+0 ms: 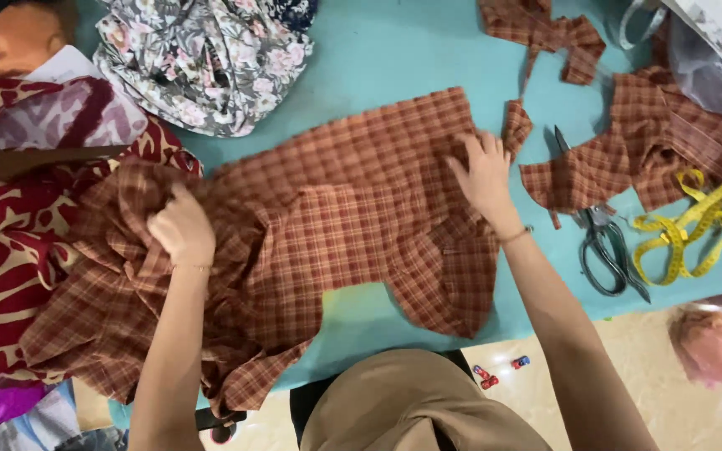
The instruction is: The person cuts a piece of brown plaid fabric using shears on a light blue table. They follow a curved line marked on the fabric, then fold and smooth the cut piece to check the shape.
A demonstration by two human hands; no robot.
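Tan cap brim (411,401) sits lowest, just under both forearms; above it the red plaid fabric piece (353,225) lies across the teal table (394,50), spanning between the hands. Left hand (181,227) is closed in a fist, bunching the gathered plaid at its end, apparently to keep it taut, while right hand (485,174) lies flat with fingers spread, pressing the far edge down, likely to smooth it. Right of that hand: scissors (602,242), yellow measuring tape (695,219), plaid offcuts (653,142); floral cloth (206,58) above the left hand.
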